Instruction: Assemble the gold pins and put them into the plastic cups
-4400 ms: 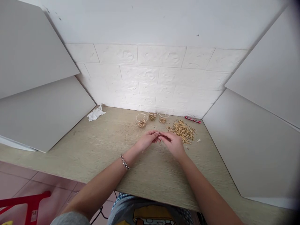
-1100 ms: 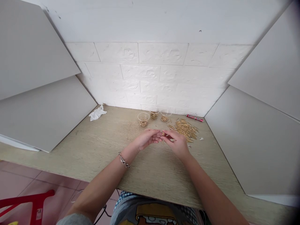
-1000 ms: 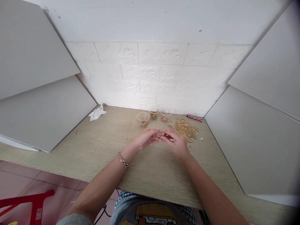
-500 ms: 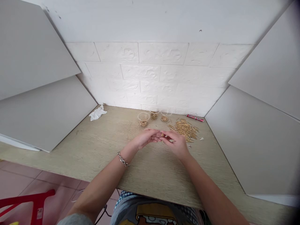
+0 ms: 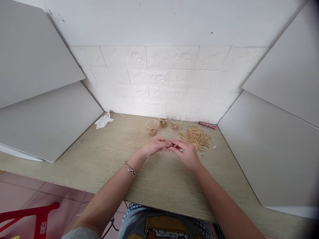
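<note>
head feed; i watch from my remote post; the left hand (image 5: 157, 147) and the right hand (image 5: 186, 153) meet low above the pale olive, wood-grained tabletop (image 5: 99, 152); the left hand has its thumb pressed against its fingers, grasping slender gold-coloured metal pieces (image 5: 171, 145) at the fingertips; the right hand pinches the same pieces between thumb and forefinger; i cannot tell how many there are, nor how they are shared between the hands; one tip juts out below the fingers, toward the person; a silver chain-link bracelet (image 5: 130, 169) circles the left wrist.

just beyond the right hand i log a loose, flat pile of thin gold-coloured metal rods (image 5: 196, 137), lying at mixed angles, a few strays at its edges; a red, patterned, pen-shaped tube (image 5: 206, 125) lies behind it, close to the white brick-textured wall (image 5: 159, 76); a small white scrap (image 5: 214, 147) sits to the right of the pile.

beyond the hands stand three round clear plastic cups: the left cup (image 5: 152, 120) is nearest the person, the middle cup (image 5: 160, 118) is farther back, the right cup (image 5: 176, 122) just beside the middle one; all three hold small gold-coloured parts, too small for me to make out; fine brown specks (image 5: 141, 135) lie scattered left of the left cup; a crumpled white tissue (image 5: 104, 120) rests at the far left corner, well apart from the hands.
</note>
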Motion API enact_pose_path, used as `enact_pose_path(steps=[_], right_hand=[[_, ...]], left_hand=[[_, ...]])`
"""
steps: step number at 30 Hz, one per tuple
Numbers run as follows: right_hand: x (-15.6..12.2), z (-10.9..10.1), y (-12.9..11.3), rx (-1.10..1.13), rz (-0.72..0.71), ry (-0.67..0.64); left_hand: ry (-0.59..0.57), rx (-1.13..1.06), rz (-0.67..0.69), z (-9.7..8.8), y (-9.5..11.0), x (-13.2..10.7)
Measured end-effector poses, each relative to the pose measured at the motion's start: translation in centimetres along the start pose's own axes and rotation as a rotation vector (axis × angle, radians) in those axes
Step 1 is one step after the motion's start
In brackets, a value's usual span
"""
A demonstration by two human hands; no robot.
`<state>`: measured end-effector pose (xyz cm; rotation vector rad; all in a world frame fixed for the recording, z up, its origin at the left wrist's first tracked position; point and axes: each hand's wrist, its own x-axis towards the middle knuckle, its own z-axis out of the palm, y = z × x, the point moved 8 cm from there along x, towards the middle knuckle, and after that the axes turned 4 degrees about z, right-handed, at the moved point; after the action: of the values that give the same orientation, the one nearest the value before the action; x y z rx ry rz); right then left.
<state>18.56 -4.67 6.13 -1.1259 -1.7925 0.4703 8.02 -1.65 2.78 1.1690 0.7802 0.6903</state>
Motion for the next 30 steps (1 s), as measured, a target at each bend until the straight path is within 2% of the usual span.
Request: enact_pose_path(steps=[8, 12, 16, 23, 30], right_hand=[[0.1, -0.7, 0.2, -0.006, 0.098, 0.086], [0.2, -1.1, 0.3, -0.052, 0.101, 0.121], [0.2, -0.9, 0.4, -0.045, 0.083, 0.099], [0.1, -0.8, 0.1, -0.029, 0.054, 0.14], [0.0, -1.7, -0.6, -0.068, 0.026, 0.212]], left_hand=[[0.041, -0.036, -0.012, 0.0, -0.3, 0.1], [0.114, -0.134, -0.006, -0.2, -0.5, 0.5], [0.186, -0.245, 0.012, -0.6, -0.8, 0.8], [0.134, -0.34, -0.006, -0.2, -1.0, 0.9], [0.095, -0.411, 0.008, -0.1, -1.2, 1.0]])
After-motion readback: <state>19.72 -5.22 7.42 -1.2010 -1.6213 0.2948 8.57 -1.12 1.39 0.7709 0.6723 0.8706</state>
